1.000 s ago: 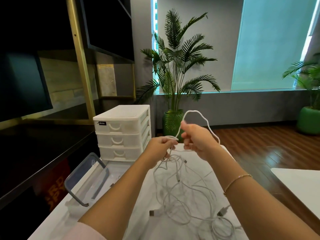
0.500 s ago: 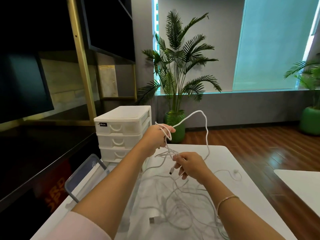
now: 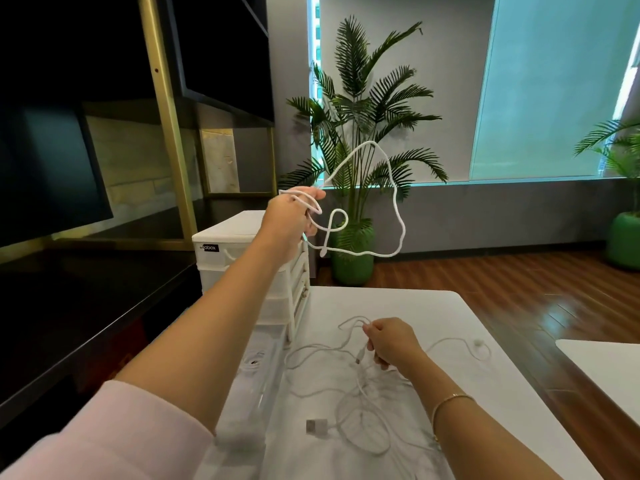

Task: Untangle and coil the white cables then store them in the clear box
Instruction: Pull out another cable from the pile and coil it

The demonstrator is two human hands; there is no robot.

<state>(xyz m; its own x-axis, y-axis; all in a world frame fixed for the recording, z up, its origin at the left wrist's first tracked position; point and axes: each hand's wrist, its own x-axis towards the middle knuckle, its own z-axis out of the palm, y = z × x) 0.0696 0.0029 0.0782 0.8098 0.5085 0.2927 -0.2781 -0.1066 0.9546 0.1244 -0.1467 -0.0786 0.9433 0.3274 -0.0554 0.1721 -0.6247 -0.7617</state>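
Note:
My left hand is raised high above the table, shut on one white cable that swings free in big loops in the air in front of the palm plant. My right hand is low over the table, pinching a plug end of the tangled white cables that lie spread on the white table. A flat USB plug lies near the front of the tangle. The clear box sits on the table's left part, mostly hidden behind my left forearm.
A white three-drawer organiser stands at the table's far left corner. A dark counter and gold-framed shelf run along the left. A potted palm stands on the wooden floor beyond. Another white table is at right.
My left hand has risen up and to the left, pulling one cable out of the tangle into the air. My right hand has dropped to the table, holding down the pile.

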